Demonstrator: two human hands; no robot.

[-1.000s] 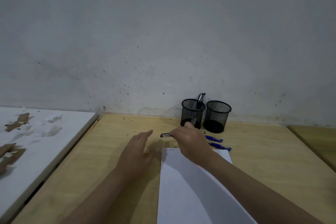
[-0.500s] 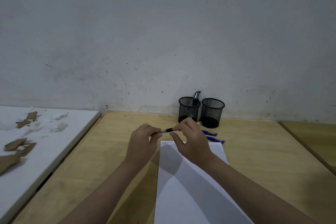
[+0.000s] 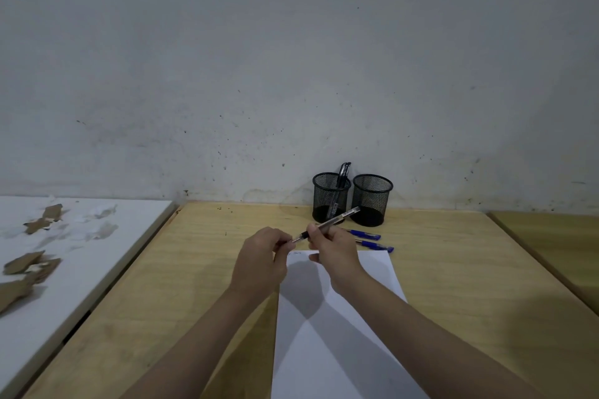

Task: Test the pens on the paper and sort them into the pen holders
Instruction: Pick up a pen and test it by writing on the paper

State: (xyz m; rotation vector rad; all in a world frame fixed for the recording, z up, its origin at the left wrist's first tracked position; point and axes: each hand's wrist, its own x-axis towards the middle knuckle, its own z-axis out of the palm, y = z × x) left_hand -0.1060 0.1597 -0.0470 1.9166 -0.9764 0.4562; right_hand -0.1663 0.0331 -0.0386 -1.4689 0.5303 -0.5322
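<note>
The pen (image 3: 327,224) I hold is above the paper's (image 3: 340,317) far edge, tip low-left, tail up-right toward the holders (image 3: 330,197). My right hand (image 3: 334,253) fingers pinch its barrel; my left hand (image 3: 262,256) fingers close by the tip, likely around its cap. Pens stand in the left holder; two blue pens (image 3: 366,234) wait on the table (image 3: 194,269).

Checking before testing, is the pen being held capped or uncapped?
Uncapped: the pen in the right hand shows a bare metal tip, pointing at the left hand.
</note>
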